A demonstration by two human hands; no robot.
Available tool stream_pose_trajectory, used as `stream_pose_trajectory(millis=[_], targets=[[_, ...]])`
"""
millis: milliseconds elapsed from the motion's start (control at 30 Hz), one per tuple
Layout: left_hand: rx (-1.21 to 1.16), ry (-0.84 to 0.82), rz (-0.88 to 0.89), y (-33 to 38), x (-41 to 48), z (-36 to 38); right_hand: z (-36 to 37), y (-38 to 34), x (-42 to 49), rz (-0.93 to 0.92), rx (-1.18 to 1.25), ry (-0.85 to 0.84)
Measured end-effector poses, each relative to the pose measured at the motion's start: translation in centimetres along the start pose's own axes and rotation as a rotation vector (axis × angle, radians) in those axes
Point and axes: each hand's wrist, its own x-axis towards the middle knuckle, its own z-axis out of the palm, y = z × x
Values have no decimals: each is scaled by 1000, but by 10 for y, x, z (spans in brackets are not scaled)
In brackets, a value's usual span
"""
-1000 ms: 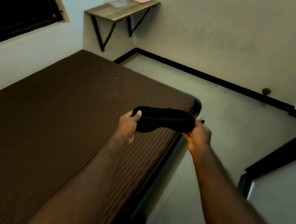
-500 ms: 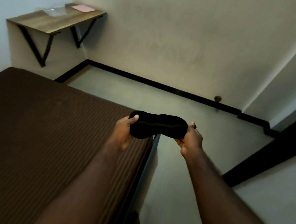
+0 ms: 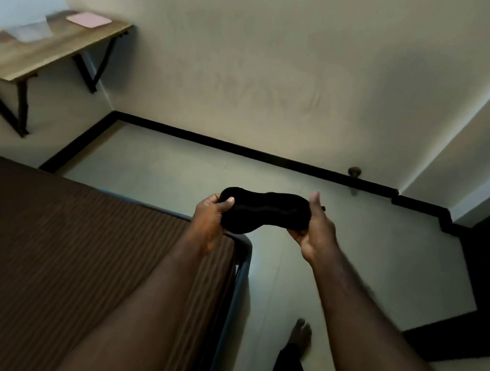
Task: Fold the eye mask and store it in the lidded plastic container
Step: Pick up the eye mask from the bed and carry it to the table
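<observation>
One eye mask (image 3: 265, 211) carried past bed (image 3: 41, 252), left hand (image 3: 208, 216), right hand (image 3: 317, 230), both grips pinching it

Plain black eye mask (image 3: 265, 211). Dark brown bed (image 3: 57, 254) with fine stripes. Light wood-grain shelf (image 3: 53, 45), black brackets (image 3: 96, 72), pale pink square (image 3: 88, 20). Black skirting (image 3: 242, 150), cream walls (image 3: 284, 66).

1. The bare left forearm (image 3: 162, 283) and right forearm (image 3: 356, 302) reach forward from the bottom of the view, with the hands level and apart.
2. The left hand (image 3: 210, 216) grips one end of a black eye mask (image 3: 265, 211), thumb pressed on top and fingers curled beneath.
3. The right hand (image 3: 314, 228) holds the other end, thumb raised along its edge and fingers cupped underneath.
4. A bare foot (image 3: 300, 332) shows below the right forearm.
</observation>
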Motion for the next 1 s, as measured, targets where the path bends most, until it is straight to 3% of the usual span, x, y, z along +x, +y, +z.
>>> stream_pose_trajectory(millis=[67,267,500,700,1000], targets=[[16,7,-6,5,39,19,4,-15,41,-30,-98,-61],[-4,146,-35,15,133,91,4,-71,153,-86,-224,60],[-86,318,-9,38,233,149,46,-146,271,-48,-159,93],[-34,447,108,68,341,140,126,-173,369,-38,-133,47],[-107,631,168,158,498,71,312,-185,490,20,-250,31]])
